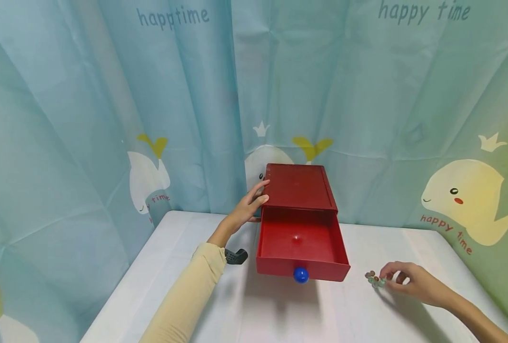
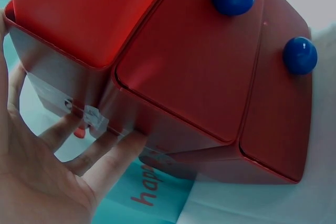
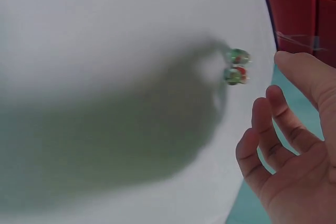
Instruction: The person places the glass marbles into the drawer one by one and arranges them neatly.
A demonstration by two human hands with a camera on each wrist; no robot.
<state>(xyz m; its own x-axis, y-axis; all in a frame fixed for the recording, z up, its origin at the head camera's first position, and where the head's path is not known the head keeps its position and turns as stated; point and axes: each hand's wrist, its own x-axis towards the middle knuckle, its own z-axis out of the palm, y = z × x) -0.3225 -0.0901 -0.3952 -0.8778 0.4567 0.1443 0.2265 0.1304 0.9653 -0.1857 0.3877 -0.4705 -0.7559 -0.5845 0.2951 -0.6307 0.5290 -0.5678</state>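
Observation:
A red drawer cabinet [image 1: 298, 186] stands with its top drawer [image 1: 298, 240] pulled out, a blue knob [image 1: 301, 275] on the drawer's front. My left hand [image 1: 247, 209] rests against the cabinet's left side, fingers spread and nearly straight. In the left wrist view, those fingers [image 2: 113, 161] touch the side wall below the bright red drawer. Several glass marbles [image 1: 373, 278] lie grouped on the white table right of the cabinet. My right hand [image 1: 414, 283] hovers beside them, fingers loosely bent. In the right wrist view, the marbles [image 3: 234, 74] sit apart from the fingers [image 3: 262, 116].
Two lower drawers with blue knobs [image 2: 300, 55] are pushed in. A dark device [image 1: 236, 256] is at my left wrist. Blue-green curtains [image 1: 194, 119] with whale prints surround the white table [image 1: 176, 226]. Clear tape [image 3: 296, 40] shows on the cabinet's side.

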